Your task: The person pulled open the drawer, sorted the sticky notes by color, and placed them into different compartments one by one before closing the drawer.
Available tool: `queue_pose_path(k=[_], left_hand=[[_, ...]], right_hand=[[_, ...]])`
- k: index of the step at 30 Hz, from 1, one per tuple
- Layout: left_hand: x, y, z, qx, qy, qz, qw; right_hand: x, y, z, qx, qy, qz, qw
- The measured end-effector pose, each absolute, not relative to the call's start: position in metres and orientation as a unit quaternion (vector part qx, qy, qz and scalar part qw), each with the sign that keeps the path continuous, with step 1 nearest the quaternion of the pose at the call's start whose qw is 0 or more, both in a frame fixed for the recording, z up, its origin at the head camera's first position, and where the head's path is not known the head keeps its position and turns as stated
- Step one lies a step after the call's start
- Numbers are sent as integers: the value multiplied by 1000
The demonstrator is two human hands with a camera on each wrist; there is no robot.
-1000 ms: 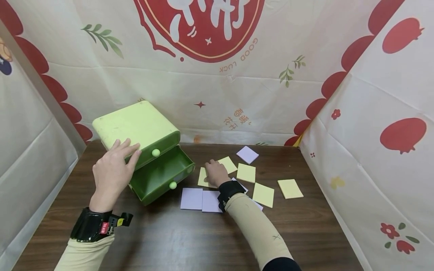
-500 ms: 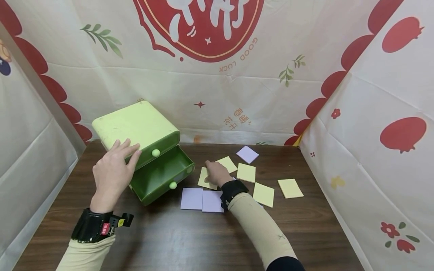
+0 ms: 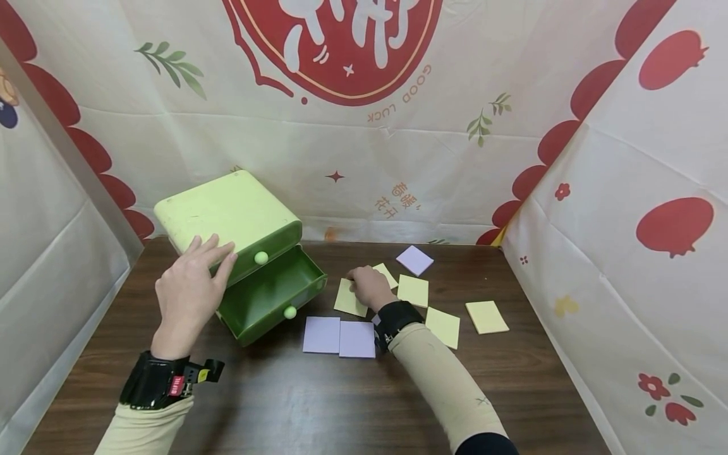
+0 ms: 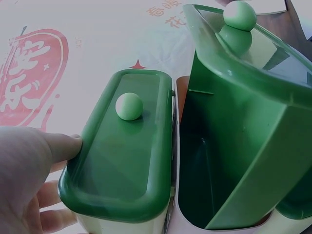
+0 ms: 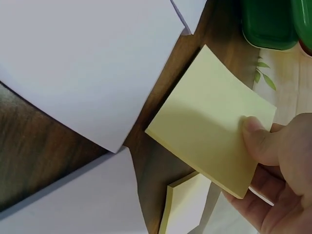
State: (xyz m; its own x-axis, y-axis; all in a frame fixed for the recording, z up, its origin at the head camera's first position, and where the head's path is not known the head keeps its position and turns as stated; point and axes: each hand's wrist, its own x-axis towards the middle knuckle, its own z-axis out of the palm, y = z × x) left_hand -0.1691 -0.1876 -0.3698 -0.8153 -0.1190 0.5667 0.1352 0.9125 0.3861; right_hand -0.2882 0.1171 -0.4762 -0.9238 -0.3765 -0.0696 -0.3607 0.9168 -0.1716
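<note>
On the left of the table stands a pale green cabinet [image 3: 233, 205] with its lower drawer [image 3: 270, 297] pulled out and its upper drawer [image 4: 122, 165] closed. My left hand [image 3: 190, 287] rests on the cabinet with extended fingers over its top; the left wrist view has the thumb against the upper drawer's front edge. Between thumb and fingers, my right hand [image 3: 372, 289] pinches a pad of yellow sticky notes [image 5: 214, 122]. That pad is tilted, seemingly just over the table. Another yellow pad [image 3: 385, 275] lies partly hidden behind this hand.
More yellow pads [image 3: 412, 290] lie to the right, one of them [image 3: 486, 316] set apart. Two purple pads [image 3: 321, 335] lie side by side in front of the drawer, and another purple pad [image 3: 415, 260] lies at the back. Printed cloth [image 3: 352, 145] hangs behind the table.
My right hand has shifted slightly right, and the yellow pad at its fingers has turned and moved a little with it. The left hand stays put on the cabinet.
</note>
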Motion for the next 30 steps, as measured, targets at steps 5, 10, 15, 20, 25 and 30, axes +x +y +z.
queue_pose_path(k=[5, 10, 15, 20, 25, 30], left_hand=[[-169, -187, -370, -3, -929, -210, 303], [-169, -187, -370, -5, -929, -209, 304], [-169, -186, -370, -6, -929, -210, 304], [-169, -186, -370, -6, -928, -210, 308], [-170, -186, -370, -5, -927, -207, 313], [-170, -187, -370, -5, -928, -207, 310]], right_hand=[[-290, 118, -475, -195, 977, -82, 14], [-291, 118, -472, -202, 975, -87, -26], [-291, 116, -467, -195, 975, -97, -53], [-293, 114, -458, -191, 974, -101, -74], [-294, 110, -444, -200, 969, -112, -91], [-295, 105, -433, -208, 963, -124, -118]])
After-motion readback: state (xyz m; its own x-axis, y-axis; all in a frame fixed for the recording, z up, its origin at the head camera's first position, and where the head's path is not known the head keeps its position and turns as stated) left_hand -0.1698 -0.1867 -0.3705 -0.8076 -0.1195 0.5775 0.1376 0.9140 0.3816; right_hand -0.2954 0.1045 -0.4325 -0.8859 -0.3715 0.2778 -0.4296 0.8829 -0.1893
